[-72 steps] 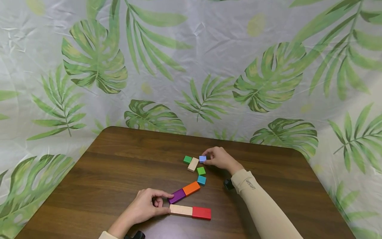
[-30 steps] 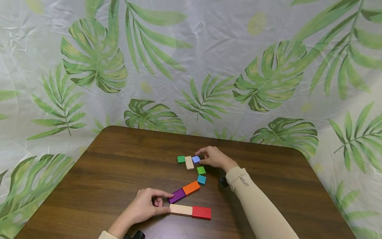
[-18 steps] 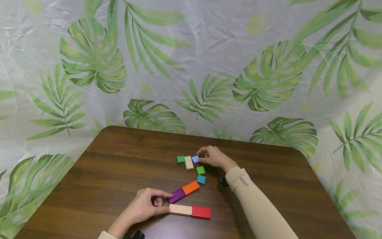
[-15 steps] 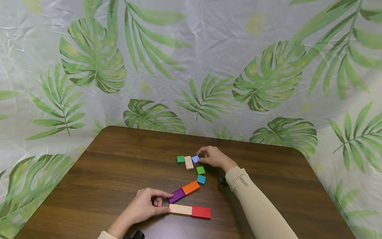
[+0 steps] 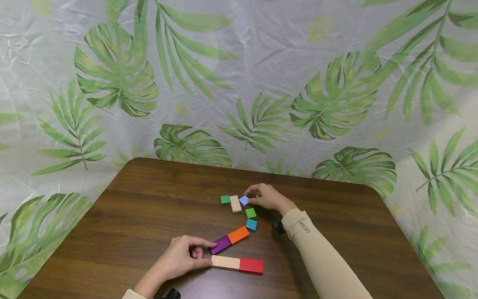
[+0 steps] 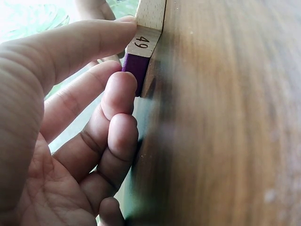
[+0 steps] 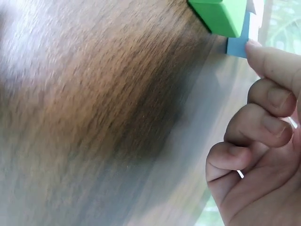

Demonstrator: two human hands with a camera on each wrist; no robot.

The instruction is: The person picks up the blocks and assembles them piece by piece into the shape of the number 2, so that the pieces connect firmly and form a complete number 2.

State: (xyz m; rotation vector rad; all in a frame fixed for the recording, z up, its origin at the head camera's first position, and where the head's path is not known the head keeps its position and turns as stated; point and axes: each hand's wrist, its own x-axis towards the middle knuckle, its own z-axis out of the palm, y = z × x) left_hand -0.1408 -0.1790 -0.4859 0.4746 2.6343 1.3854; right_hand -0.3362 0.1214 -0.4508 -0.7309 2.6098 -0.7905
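My right hand (image 5: 269, 197) pinches a small light-blue block (image 5: 244, 200) between thumb and index finger on the dark wooden table. Left of that block stands a plain wooden block (image 5: 235, 204), with a dark-green block (image 5: 225, 200) against its far-left side. Lower down, my left hand (image 5: 183, 257) touches the left end of a purple block (image 5: 221, 245) with its index finger. Its thumb presses the end of a long plain wooden block (image 5: 225, 262); the other fingers are curled. In the right wrist view, the light-blue block is partly hidden behind a bright-green block (image 7: 221, 16).
An orange block (image 5: 238, 235) continues from the purple one, and a red block (image 5: 251, 265) from the long plain one. The bright-green block and a teal block (image 5: 251, 225) lie between the two groups. A leaf-patterned cloth (image 5: 261, 83) hangs behind the table.
The right hand has shifted left with the light-blue block, which has turned. The upper plain block and dark-green block moved left, the plain one turning. My left hand stays in place.
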